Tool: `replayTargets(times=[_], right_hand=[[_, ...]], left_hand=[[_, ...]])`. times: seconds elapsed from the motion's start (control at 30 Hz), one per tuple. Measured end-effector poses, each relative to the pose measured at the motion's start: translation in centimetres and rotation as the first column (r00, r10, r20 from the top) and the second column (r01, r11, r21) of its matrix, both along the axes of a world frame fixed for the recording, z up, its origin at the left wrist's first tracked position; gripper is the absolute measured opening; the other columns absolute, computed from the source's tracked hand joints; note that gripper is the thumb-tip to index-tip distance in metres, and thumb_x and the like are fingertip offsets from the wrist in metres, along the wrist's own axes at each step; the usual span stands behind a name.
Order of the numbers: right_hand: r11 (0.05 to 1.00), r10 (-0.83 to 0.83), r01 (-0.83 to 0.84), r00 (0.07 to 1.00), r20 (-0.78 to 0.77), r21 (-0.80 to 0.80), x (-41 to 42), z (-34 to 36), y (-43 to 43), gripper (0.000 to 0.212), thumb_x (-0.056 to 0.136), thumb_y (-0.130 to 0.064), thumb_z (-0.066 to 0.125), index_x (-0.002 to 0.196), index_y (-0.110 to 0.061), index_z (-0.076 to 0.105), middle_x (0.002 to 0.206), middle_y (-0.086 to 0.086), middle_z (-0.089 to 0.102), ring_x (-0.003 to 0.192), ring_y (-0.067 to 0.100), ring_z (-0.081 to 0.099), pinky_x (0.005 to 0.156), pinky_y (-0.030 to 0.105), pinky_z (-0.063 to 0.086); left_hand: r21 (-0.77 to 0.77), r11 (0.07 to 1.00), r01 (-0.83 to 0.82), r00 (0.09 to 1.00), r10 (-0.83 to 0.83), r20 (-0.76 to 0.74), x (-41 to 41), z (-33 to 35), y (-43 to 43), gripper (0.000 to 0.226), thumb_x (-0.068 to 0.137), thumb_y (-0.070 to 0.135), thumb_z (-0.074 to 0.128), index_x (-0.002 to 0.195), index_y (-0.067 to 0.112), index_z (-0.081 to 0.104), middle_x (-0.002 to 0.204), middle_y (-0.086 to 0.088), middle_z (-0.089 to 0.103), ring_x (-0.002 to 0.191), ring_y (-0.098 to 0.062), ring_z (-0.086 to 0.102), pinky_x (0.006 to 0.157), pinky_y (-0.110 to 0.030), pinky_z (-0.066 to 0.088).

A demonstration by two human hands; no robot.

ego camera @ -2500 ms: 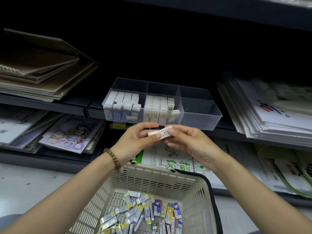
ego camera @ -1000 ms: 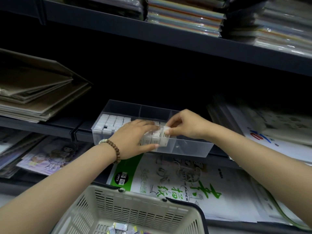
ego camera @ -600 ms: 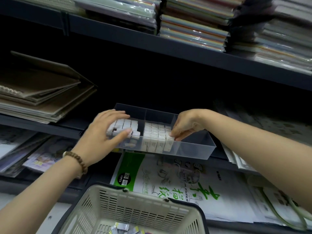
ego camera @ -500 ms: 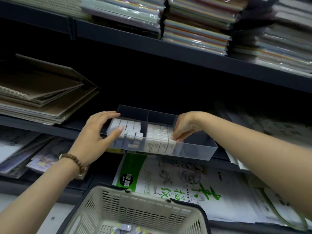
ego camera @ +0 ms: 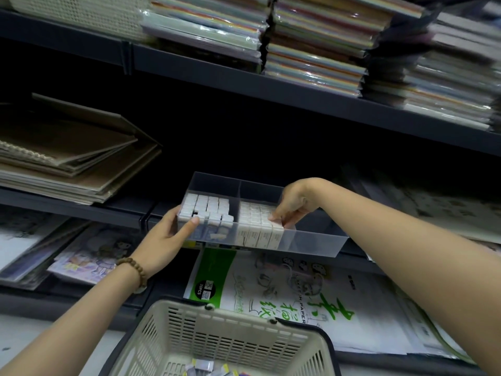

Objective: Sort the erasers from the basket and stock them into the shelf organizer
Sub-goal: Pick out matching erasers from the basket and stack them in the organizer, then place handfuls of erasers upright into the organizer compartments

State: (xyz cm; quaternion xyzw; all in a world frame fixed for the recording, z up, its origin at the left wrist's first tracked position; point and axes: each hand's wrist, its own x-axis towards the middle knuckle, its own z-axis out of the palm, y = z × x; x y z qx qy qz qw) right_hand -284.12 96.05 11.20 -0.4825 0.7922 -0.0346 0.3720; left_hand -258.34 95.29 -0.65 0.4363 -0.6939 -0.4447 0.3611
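The shelf (ego camera: 108, 210) is carrying the organizer (ego camera: 311, 240) at mid-frame, and the basket (ego camera: 217, 335) is sitting at bottom centre. The left grip (ego camera: 162, 240) is clasping the organizer's left front corner. The right grip (ego camera: 294, 204) is pinching an eraser (ego camera: 276, 234) in the middle compartment.

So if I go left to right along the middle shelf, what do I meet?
Brown notebooks → left hand gripping the organizer → left erasers → middle erasers → right hand pinching them → blurry papers.
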Motion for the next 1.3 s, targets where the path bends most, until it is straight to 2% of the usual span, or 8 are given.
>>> replayTargets(times=[0.2,0.37,0.5,0.7,0.87,0.97,1.1,1.3], right_hand=[[1.000,-0.011,0.011,1.000,0.029,0.008,-0.4,-0.4,-0.5,0.052,0.084,-0.019,0.069,0.127,0.004,0.051,0.127,0.020,0.058,0.101,0.022,0.064,0.085,0.026,0.053],[0.983,0.074,-0.072,0.997,-0.005,0.168,0.3,0.2,-0.8,0.054,0.090,-0.023,0.061,0.133,0.004,0.043,0.135,0.023,0.050,0.114,0.025,0.058,0.083,0.026,0.051],[0.990,0.062,-0.066,0.998,0.031,0.126,0.3,-0.2,-0.5,0.060,0.087,-0.025,0.066,0.135,0.002,0.042,0.139,0.021,0.047,0.119,0.024,0.056,0.087,0.025,0.051],[0.949,0.113,-0.089,0.992,0.061,-0.303,-1.5,0.9,3.1,0.043,0.088,-0.026,0.064,0.122,0.000,0.056,0.104,0.011,0.069,0.084,0.012,0.069,0.067,0.016,0.056],[0.741,0.215,0.186,0.845,0.490,-0.645,-2.7,-2.6,10.5,0.020,0.085,-0.018,0.066,0.105,-0.020,0.064,0.103,-0.003,0.073,0.091,0.011,0.070,0.071,0.019,0.056],[0.830,0.163,0.248,0.749,0.642,-0.500,-2.2,-9.5,13.4,0.020,0.085,-0.012,0.064,0.106,-0.014,0.064,0.105,0.000,0.073,0.093,0.017,0.070,0.071,0.022,0.057],[0.944,-0.044,0.241,0.768,0.639,-0.225,-1.5,-20.2,15.5,0.023,0.085,-0.010,0.066,0.108,-0.012,0.064,0.107,0.002,0.071,0.095,0.016,0.068,0.075,0.023,0.056],[0.929,-0.359,0.341,0.744,0.563,0.142,-0.6,-34.0,18.7,0.023,0.088,-0.007,0.063,0.111,-0.003,0.062,0.100,0.011,0.064,0.082,0.018,0.062,0.071,0.024,0.052]], left_hand=[[0.001,1.000,0.015,1.000,-0.015,-0.020,0.0,0.0,0.0,0.072,0.076,0.058,0.054,0.139,0.028,0.038,0.131,0.013,0.054,0.121,-0.002,0.049,0.107,-0.029,0.037],[0.027,1.000,0.014,0.998,-0.012,-0.069,-0.1,0.1,0.3,0.067,0.072,0.057,0.057,0.132,0.033,0.039,0.117,0.029,0.052,0.101,0.024,0.050,0.077,0.003,0.038],[0.013,1.000,0.010,0.999,-0.010,-0.039,0.3,-0.2,0.1,0.079,0.074,0.056,0.059,0.143,0.027,0.033,0.133,0.013,0.052,0.119,0.000,0.051,0.097,-0.016,0.040],[-0.012,1.000,-0.004,1.000,0.004,-0.009,0.4,0.4,1.3,0.078,0.074,0.057,0.052,0.144,0.029,0.029,0.133,0.016,0.047,0.121,-0.003,0.045,0.091,-0.010,0.034],[-0.222,0.971,-0.085,0.995,0.094,0.031,1.5,-0.1,4.4,0.069,0.079,0.054,0.053,0.141,0.038,0.030,0.127,0.036,0.040,0.118,0.017,0.036,0.096,-0.004,0.028],[-0.269,0.962,-0.049,0.996,0.068,0.063,2.6,-2.1,6.4,0.048,0.086,0.058,0.052,0.131,0.051,0.036,0.123,0.050,0.035,0.115,0.027,0.033,0.091,0.004,0.029],[-0.030,0.998,0.061,0.973,-0.053,0.224,1.8,-8.7,9.5,0.045,0.081,0.056,0.051,0.124,0.051,0.041,0.127,0.029,0.044,0.121,0.005,0.043,0.099,-0.022,0.036],[0.373,0.928,-0.007,0.894,-0.161,0.419,-0.5,-20.0,11.4,0.054,0.089,0.044,0.052,0.137,0.019,0.045,0.140,0.000,0.046,0.124,-0.018,0.046,0.098,-0.031,0.040]])
